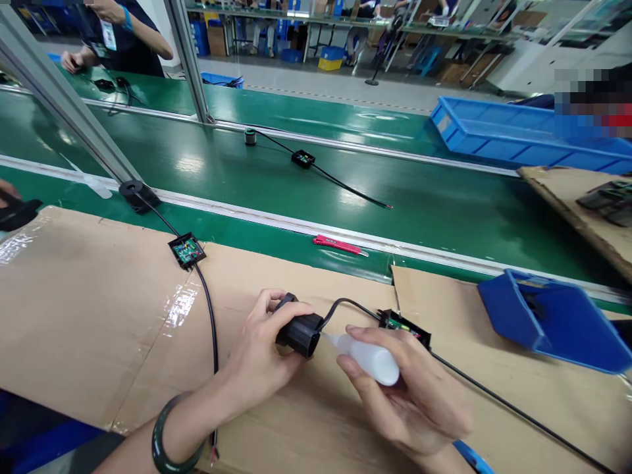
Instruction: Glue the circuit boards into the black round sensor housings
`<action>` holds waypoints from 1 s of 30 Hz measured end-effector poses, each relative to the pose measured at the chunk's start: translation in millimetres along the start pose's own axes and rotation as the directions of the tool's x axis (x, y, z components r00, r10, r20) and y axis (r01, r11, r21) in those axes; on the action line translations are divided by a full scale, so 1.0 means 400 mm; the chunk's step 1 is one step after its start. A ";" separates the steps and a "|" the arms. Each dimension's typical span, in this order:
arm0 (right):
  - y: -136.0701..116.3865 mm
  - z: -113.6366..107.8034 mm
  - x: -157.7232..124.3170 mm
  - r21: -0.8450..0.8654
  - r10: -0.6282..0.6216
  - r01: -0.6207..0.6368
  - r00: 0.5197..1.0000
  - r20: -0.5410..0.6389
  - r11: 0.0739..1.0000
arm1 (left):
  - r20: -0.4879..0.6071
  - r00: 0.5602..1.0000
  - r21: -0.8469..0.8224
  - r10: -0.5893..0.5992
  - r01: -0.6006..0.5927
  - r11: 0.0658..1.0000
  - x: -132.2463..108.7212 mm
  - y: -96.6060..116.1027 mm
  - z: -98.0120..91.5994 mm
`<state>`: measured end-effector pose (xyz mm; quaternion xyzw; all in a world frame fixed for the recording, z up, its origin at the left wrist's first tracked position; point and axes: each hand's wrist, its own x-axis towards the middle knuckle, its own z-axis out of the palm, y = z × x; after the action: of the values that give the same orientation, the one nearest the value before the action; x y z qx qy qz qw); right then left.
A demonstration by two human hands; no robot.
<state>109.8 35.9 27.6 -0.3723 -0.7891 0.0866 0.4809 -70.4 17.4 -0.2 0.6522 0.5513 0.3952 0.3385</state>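
My left hand [271, 342] is wrapped round a black plastic housing [302, 334], its end turned to the right. A black cable leaves that end and runs to an open black box with a green circuit board [405, 327]. Between the thumb and fingers of my right hand [415, 388] is a small white squeeze bottle [372, 359]. Its thin nozzle points at the cable end of the housing; whether they touch I cannot tell. Left of my hands lies a second open box with a circuit board [187, 251], cabled to a round black part [138, 196].
Cardboard [99, 316] covers the bench. A red utility knife [340, 245] lies beyond my hands, and a blue bin [553, 322] stands to the right. The green conveyor belt [212, 164] carries another cabled box [303, 158]. Across it a co-worker [123, 39] handles parts.
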 end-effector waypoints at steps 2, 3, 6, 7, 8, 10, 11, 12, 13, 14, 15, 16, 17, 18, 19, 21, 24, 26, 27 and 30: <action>-0.006 -0.004 0.002 0.036 0.050 -0.051 0.999 0.017 0.998 | -0.003 1.000 -0.003 -0.001 0.001 1.000 0.001 0.001 -0.001; -0.008 -0.006 0.003 0.063 0.089 -0.090 0.996 0.022 0.994 | -0.007 1.000 -0.003 -0.001 0.001 1.000 0.001 0.002 -0.001; -0.008 -0.009 0.004 0.128 0.186 -0.190 0.982 0.043 0.973 | -0.012 1.000 -0.002 -0.001 0.001 1.000 0.001 0.002 -0.001; -0.005 -0.010 0.003 0.133 0.191 -0.194 0.981 0.035 0.972 | -0.012 1.000 -0.001 -0.001 0.001 1.000 0.001 0.002 -0.001; -0.001 -0.009 0.000 0.130 0.186 -0.187 0.982 0.026 0.974 | -0.009 1.000 -0.001 -0.004 0.004 1.000 0.001 0.002 -0.001; 0.007 -0.009 -0.009 0.125 0.168 -0.167 0.986 -0.004 0.978 | -0.007 1.000 -0.007 -0.016 0.016 1.000 0.002 0.003 -0.001; 0.011 -0.009 -0.014 0.138 0.184 -0.179 0.983 -0.021 0.974 | -0.004 1.000 -0.017 -0.027 0.027 1.000 0.003 0.004 -0.002; 0.013 -0.009 -0.018 0.175 0.222 -0.212 0.974 -0.037 0.962 | 0.001 0.999 -0.038 -0.046 0.046 0.998 0.005 0.005 -0.003; 0.015 -0.010 -0.021 0.238 0.283 -0.263 0.958 -0.054 0.935 | 0.010 0.997 -0.078 -0.074 0.075 0.994 0.007 0.005 -0.004; 0.014 -0.010 -0.022 0.326 0.357 -0.316 0.931 -0.073 0.891 | 0.027 0.993 -0.143 -0.111 0.113 0.983 0.009 0.006 -0.005; 0.012 -0.009 -0.020 0.428 0.432 -0.358 0.898 -0.085 0.830 | 0.062 0.986 -0.231 -0.153 0.164 0.959 0.011 0.005 -0.005; 0.010 -0.008 -0.017 0.528 0.494 -0.379 0.865 -0.090 0.760 | 0.114 0.974 -0.332 -0.194 0.222 0.917 0.012 0.004 -0.003; 0.007 -0.007 -0.013 0.612 0.537 -0.378 0.839 -0.090 0.695 | 0.177 0.958 -0.432 -0.226 0.282 0.857 0.014 0.003 -0.001; 0.004 -0.004 -0.009 0.673 0.560 -0.362 0.823 -0.095 0.646 | 0.241 0.938 -0.516 -0.247 0.340 0.786 0.014 0.002 0.003; 0.002 0.000 -0.006 0.709 0.567 -0.340 0.817 -0.103 0.619 | 0.299 0.918 -0.581 -0.260 0.391 0.714 0.014 0.000 0.008; 0.002 0.010 -0.009 0.716 0.560 -0.318 0.820 -0.122 0.622 | 0.383 0.879 -0.655 -0.284 0.476 0.587 0.013 -0.001 0.019; 0.011 0.025 -0.032 0.611 0.501 -0.330 0.856 -0.128 0.719 | 0.449 0.834 -0.704 -0.321 0.551 0.448 0.009 0.001 0.033; 0.019 0.030 -0.048 0.506 0.428 -0.328 0.899 -0.092 0.798 | 0.471 0.819 -0.719 -0.327 0.572 0.395 0.007 0.003 0.037; 0.021 0.031 -0.053 0.455 0.384 -0.311 0.920 -0.075 0.834 | 0.478 0.815 -0.723 -0.327 0.577 0.379 0.007 0.003 0.038; 0.021 0.031 -0.050 0.331 0.241 -0.209 0.969 -0.060 0.920 | 0.492 0.810 -0.729 -0.319 0.584 0.357 0.007 0.002 0.036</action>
<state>109.1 31.2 3.1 -0.3806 -0.6914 0.2505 0.5607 -56.8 20.0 -5.8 0.2627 0.3883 0.4124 0.7811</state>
